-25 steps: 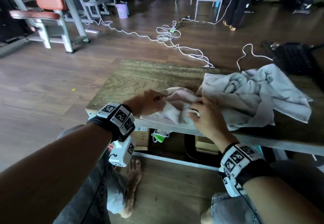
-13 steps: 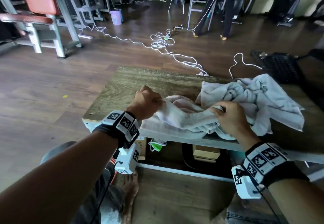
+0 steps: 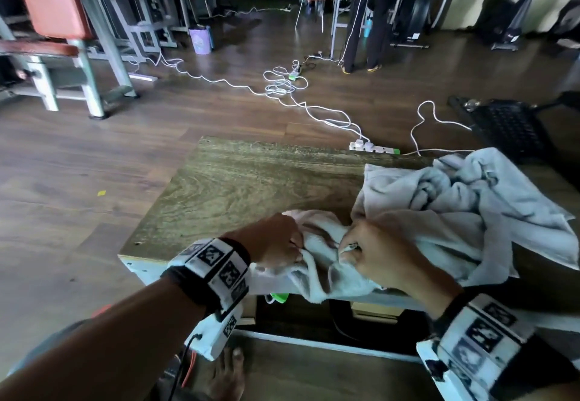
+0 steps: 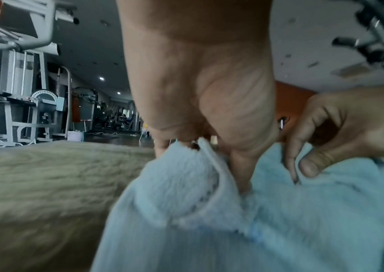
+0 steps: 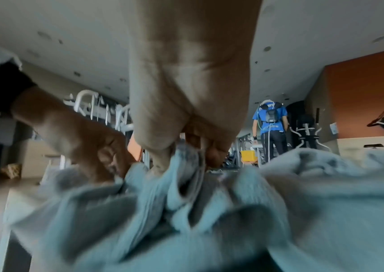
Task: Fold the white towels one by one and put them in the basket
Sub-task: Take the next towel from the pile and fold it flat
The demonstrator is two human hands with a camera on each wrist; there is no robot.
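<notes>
A: Towel status?
B: Soft, fluffy white terry, bunched at the near edge of the wood-grain table, partly hanging over.
A: Hands?
B: Left hand and right hand close together, knuckles up, fingers curled, pinching its hem. Crumpled towel pile just right.

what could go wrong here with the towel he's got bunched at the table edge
1. The small towel is bunched and already droops over the table edge; if the left hand or right hand loosens its pinch, it may slide to the floor.
2. It lies against the crumpled towel pile; pulling it out might drag the pile along.
</notes>
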